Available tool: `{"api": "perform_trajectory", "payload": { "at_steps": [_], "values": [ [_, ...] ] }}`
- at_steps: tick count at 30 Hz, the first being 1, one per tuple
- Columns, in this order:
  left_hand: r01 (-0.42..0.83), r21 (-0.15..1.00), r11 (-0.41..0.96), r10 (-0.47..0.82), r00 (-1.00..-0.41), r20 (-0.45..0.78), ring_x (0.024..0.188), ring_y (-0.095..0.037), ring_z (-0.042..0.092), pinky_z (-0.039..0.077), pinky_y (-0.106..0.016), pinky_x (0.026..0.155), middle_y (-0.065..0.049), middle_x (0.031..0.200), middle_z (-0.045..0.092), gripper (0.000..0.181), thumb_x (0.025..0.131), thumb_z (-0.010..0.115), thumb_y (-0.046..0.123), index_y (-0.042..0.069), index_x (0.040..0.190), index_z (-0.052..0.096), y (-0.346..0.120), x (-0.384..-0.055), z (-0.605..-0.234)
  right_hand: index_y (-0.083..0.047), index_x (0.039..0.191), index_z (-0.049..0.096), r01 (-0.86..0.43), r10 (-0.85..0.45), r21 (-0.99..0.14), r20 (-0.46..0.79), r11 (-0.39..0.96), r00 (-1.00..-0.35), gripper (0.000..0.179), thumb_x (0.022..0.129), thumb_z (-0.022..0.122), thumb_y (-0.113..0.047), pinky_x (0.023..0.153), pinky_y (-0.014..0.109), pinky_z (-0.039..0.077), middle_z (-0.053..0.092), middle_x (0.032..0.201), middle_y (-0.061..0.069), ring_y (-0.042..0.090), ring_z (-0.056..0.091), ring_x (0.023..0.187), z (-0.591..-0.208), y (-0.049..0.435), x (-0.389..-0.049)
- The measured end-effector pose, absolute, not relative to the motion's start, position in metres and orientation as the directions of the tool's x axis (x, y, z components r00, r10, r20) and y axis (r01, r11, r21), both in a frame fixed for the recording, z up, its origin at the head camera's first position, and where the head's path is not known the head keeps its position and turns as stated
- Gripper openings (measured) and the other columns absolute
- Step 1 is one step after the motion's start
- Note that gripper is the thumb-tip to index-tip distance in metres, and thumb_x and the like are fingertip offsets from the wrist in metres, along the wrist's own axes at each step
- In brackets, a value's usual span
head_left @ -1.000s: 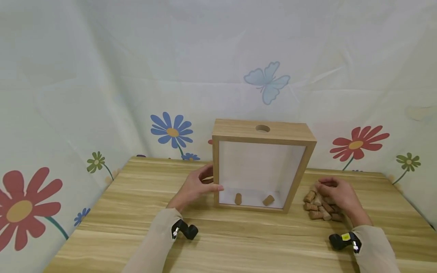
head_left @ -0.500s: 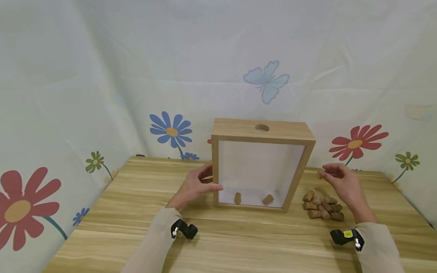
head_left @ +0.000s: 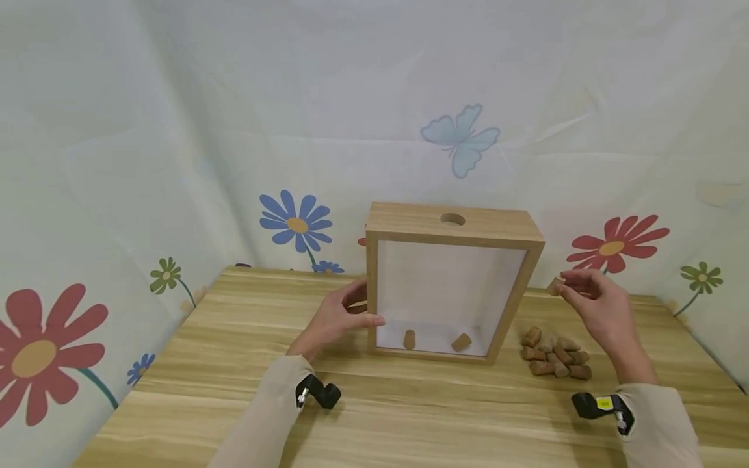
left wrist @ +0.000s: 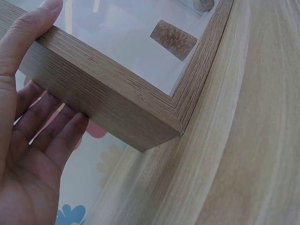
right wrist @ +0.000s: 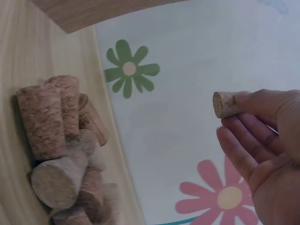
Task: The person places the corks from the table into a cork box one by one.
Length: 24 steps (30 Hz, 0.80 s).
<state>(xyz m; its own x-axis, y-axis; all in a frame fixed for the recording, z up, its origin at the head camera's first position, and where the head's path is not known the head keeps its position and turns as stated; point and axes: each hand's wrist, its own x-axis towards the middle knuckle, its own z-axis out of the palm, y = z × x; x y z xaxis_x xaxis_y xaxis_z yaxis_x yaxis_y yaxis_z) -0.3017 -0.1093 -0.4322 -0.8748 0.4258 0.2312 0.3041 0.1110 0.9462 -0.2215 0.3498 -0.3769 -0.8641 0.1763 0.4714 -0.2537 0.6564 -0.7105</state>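
Note:
A shallow wooden box (head_left: 497,224) with a clear front and a round hole (head_left: 453,220) in its top stands upright on the table. Two corks, one on the left (head_left: 409,339) and one on the right (head_left: 461,342), lie inside on its floor. My left hand (head_left: 338,318) grips the box's left side, thumb over the front edge and fingers against the side wall. Between thumb and fingertips my right hand (head_left: 605,315) pinches a cork (right wrist: 227,104), raised right of the box. Below that hand sits a pile of several corks (head_left: 556,357).
The wood-grain table (head_left: 409,416) carries the box and the pile. Close behind its far edge hangs a pale cloth (head_left: 328,97) printed with flowers and a butterfly. A small black camera is strapped to each wrist.
My right hand has lifted a cork off the pile, rising up and slightly right. My left hand and the box have stayed in place.

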Motion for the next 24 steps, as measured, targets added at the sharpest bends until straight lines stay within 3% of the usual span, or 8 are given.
{"api": "perform_trajectory", "payload": {
  "at_steps": [3, 6, 16, 24],
  "values": [
    [0.301, 0.947, 0.111, 0.421, -0.878, 0.229, 0.129, -0.030, 0.064, 0.052, -0.041, 0.109, -0.008, 0.140, 0.066, 0.078, 0.083, 0.095, 0.023, 0.014, 0.152, 0.058, -0.110, -0.301, -0.432, 0.009, 0.126, 0.065, -0.280, 0.175, -0.702, 0.502, 0.655, -0.847, 0.031, 0.103, 0.072, -0.010, 0.077, 0.003, 0.049, 0.061, 0.100, -0.029, -0.018, 0.057, 0.090, -0.371, 0.348, -0.220],
    [0.297, 0.949, 0.105, 0.421, -0.878, 0.228, 0.130, -0.031, 0.064, 0.052, -0.042, 0.109, -0.009, 0.140, 0.066, 0.077, 0.084, 0.094, 0.021, 0.014, 0.152, 0.057, -0.111, -0.300, -0.432, 0.011, 0.126, 0.065, -0.322, 0.174, -0.695, 0.541, 0.642, -0.823, 0.030, 0.100, 0.073, -0.003, 0.079, 0.002, 0.049, 0.060, 0.099, -0.033, -0.017, 0.058, 0.090, -0.365, 0.345, -0.219],
    [0.302, 0.949, 0.085, 0.431, -0.870, 0.239, 0.129, -0.031, 0.064, 0.052, -0.042, 0.109, -0.010, 0.139, 0.066, 0.076, 0.085, 0.093, 0.019, 0.012, 0.151, 0.058, -0.107, -0.300, -0.433, 0.010, 0.124, 0.066, -0.417, 0.140, -0.659, 0.621, 0.626, -0.771, 0.030, 0.096, 0.076, 0.004, 0.083, 0.003, 0.049, 0.066, 0.103, -0.028, -0.013, 0.064, 0.093, -0.342, 0.332, -0.204],
    [0.301, 0.951, 0.071, 0.426, -0.871, 0.244, 0.129, -0.032, 0.064, 0.052, -0.043, 0.110, -0.010, 0.141, 0.066, 0.078, 0.084, 0.094, 0.018, 0.012, 0.152, 0.057, -0.108, -0.301, -0.432, 0.002, 0.126, 0.070, -0.442, 0.179, -0.705, 0.620, 0.555, -0.764, 0.031, 0.096, 0.077, 0.002, 0.073, 0.007, 0.053, 0.074, 0.104, -0.020, -0.003, 0.070, 0.089, -0.295, 0.318, -0.195]
  ]
}}
